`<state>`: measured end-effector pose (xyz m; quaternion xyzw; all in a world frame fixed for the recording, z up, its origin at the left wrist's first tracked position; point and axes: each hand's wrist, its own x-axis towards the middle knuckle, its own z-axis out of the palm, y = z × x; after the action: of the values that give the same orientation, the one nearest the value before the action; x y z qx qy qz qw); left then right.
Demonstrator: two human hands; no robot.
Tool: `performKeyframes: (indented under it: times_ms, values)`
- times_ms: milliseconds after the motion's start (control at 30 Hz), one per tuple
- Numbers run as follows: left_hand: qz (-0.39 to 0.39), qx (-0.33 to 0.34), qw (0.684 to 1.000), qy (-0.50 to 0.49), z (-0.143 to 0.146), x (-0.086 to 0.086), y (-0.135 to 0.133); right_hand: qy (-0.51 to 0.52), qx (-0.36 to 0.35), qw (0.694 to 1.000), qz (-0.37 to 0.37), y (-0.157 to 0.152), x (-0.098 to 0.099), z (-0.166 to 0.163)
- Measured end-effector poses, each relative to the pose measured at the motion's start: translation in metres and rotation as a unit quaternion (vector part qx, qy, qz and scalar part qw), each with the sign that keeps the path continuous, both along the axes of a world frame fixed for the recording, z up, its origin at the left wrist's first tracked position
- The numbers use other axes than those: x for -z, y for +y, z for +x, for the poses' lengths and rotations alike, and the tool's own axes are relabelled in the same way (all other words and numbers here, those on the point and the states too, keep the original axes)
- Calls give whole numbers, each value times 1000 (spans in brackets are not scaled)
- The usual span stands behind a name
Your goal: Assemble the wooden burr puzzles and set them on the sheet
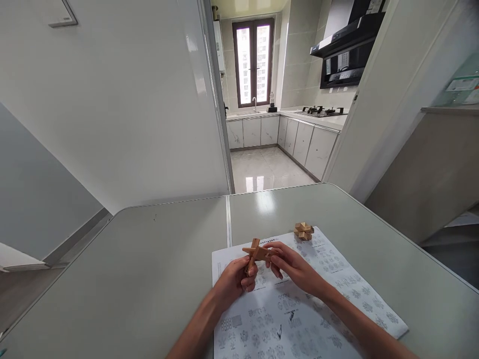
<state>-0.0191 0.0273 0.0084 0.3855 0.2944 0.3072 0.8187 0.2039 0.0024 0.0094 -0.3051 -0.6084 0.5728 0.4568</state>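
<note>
Over a printed paper sheet point(277, 299), my left hand point(239, 277) is closed around the lower end of a small cross-shaped wooden puzzle point(256, 252). My right hand point(290, 263) pinches the right end of the same puzzle between thumb and fingertips. The puzzle is made of light-brown wooden pieces that cross one another; my fingers hide parts of it. A second wooden puzzle point(304, 231), a star-like block of several interlocked pieces, sits on the sheet's far edge, beyond my right hand and touched by neither hand.
The sheet carries rows of small diagrams and lies on a grey-green table point(157, 279) with a pale seam point(228, 219). A white wall point(149, 109) rises behind on the left. Beyond the table a doorway opens to a kitchen with cabinets point(260, 130) and a gas stove point(322, 111).
</note>
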Motion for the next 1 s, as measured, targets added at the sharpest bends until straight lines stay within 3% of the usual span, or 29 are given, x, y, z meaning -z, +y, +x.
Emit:
performKeyframes:
  times_ms: [367,1000]
  values:
    - [68,-25,996,44,4,-5,-4,9,15,999,-29,-3,-3,0]
    - [88,-36,994,63,5,-9,-5,20,16,997,-66,-1,-3,0]
